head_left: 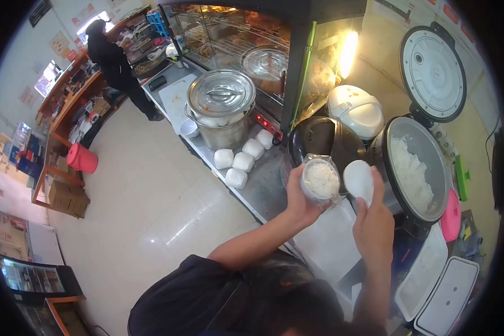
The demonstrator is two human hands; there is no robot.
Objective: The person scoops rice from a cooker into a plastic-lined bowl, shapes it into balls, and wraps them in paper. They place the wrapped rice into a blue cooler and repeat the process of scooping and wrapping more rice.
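Observation:
My left hand (302, 197) holds a small round cup of white rice (321, 179), with clear plastic film around its rim. Close beside it, my right hand (372, 215) grips a white paddle (358, 180), its rounded face near the cup. To the right stands an open cooker (443, 173) with white rice (413, 173) inside, its lid (433, 73) raised. Several white wrapped bundles (242, 162) sit on the metal counter left of my hands, beside a lidded steel pot (224, 131).
Behind the pot is a lit glass display case (235, 42). A dark-lidded cooker (319, 137) and a white one (355, 111) stand ahead. White trays (423, 274) lie at lower right. A person in dark clothes (115, 61) stands far off at upper left, near a red bin (82, 158).

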